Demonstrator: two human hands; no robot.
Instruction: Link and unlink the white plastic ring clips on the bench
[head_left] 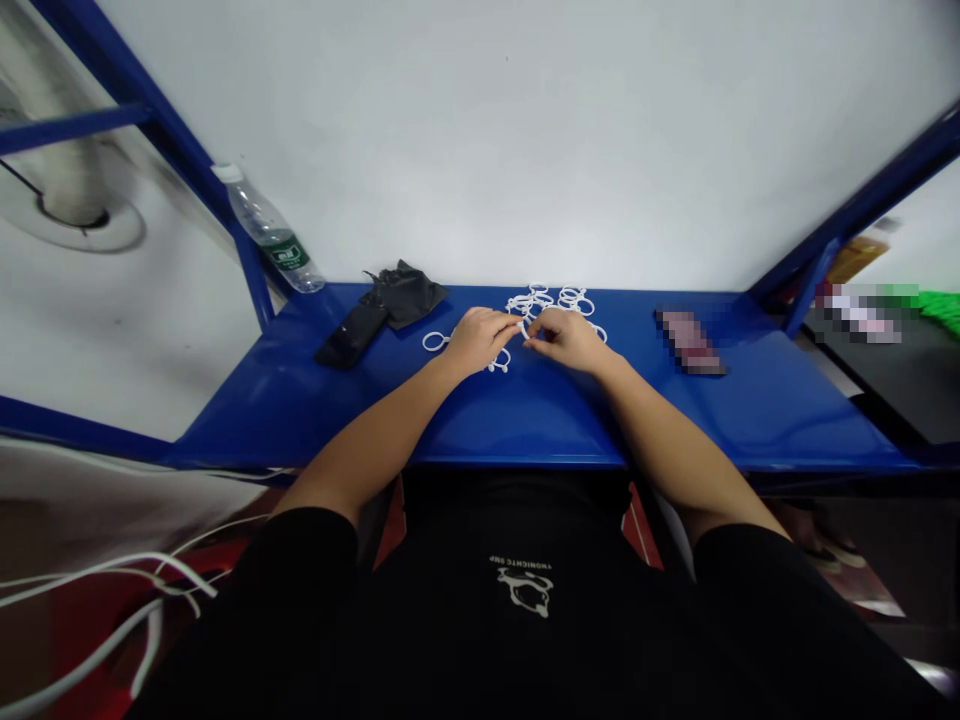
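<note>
Both my hands rest on a blue metal shelf (525,420) and meet at its middle. My left hand (480,338) and my right hand (568,338) are closed in pinches on the same small white plastic ring (523,328), fingertips almost touching. A heap of several more white rings (559,299) lies just behind the hands. One loose ring (434,342) lies left of my left hand, and another pokes out under it.
A black phone (351,336) and a crumpled black pouch (405,291) lie at the left of the shelf. A clear water bottle (271,233) leans against the blue upright. A blurred object (688,342) lies at the right. White cables (112,600) hang lower left.
</note>
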